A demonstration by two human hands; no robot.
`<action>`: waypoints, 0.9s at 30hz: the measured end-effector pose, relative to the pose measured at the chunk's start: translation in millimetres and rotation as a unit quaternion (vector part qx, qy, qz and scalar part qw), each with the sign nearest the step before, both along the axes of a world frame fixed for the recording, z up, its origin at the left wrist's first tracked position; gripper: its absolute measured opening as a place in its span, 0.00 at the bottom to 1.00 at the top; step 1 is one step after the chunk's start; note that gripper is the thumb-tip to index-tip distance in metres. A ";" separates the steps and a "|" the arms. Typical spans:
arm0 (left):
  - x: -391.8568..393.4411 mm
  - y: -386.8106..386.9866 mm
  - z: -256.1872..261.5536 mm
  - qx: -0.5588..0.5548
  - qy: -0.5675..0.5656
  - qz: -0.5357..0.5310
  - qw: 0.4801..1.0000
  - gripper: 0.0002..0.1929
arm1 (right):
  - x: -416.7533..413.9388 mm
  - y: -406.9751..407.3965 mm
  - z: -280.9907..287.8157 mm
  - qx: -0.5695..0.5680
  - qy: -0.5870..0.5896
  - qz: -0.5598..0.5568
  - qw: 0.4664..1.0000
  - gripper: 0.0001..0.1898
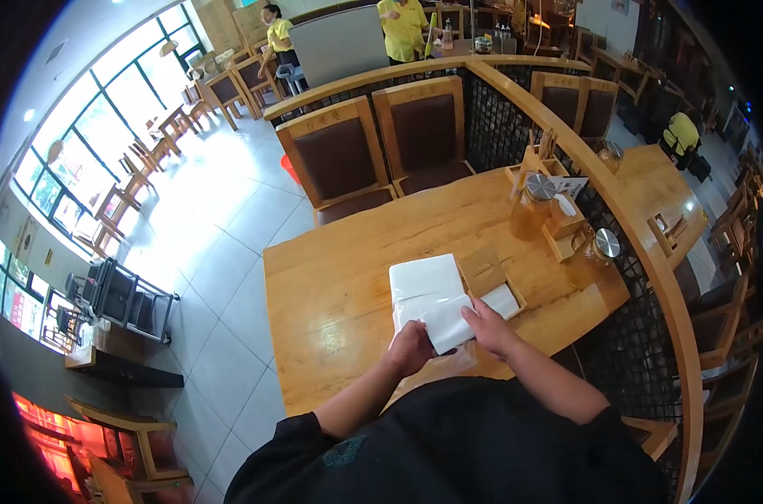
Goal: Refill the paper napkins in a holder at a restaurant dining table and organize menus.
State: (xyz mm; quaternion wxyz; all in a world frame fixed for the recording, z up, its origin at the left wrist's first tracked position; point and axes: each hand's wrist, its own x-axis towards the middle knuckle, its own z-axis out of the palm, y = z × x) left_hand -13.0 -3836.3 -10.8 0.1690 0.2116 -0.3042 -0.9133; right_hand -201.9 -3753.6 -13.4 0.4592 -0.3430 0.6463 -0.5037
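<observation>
Between my two hands is a stack of white paper napkins (444, 324). My left hand (412, 348) grips its lower left edge, with the fingertips hidden underneath. My right hand (490, 327) holds the right edge, thumb on top. Just beyond lies a larger stack of white napkins (423, 276), partly in clear plastic wrap (404, 309). Right of the held stack stands a wooden napkin box (519, 297) with white paper (500, 301) inside. A flat wooden lid (482, 269) with a slot-shaped mark rests at the box's far end.
The wooden table (331, 296) bears two amber glass jugs (528, 217) (586, 255) with metal lids and a chopstick holder (542, 154) at the right. A wooden-railed partition (655, 264) runs along that side. Chairs (337, 157) stand opposite. A trolley (132, 296) is leftward; people in yellow (403, 28) are beyond.
</observation>
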 end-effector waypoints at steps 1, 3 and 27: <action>-7.9 3.0 15.2 0.037 0.006 -0.012 0.999 0.32 | -1.3 1.3 11.0 -0.003 0.000 0.003 1.000 0.21; -24.6 8.1 31.3 0.075 0.011 -0.026 0.997 0.32 | -4.7 11.6 30.4 0.043 0.169 0.003 0.985 0.21; -133.6 29.7 8.0 -0.742 -0.328 -0.147 0.566 0.17 | -139.3 2.1 -54.6 0.069 0.330 0.009 0.942 0.17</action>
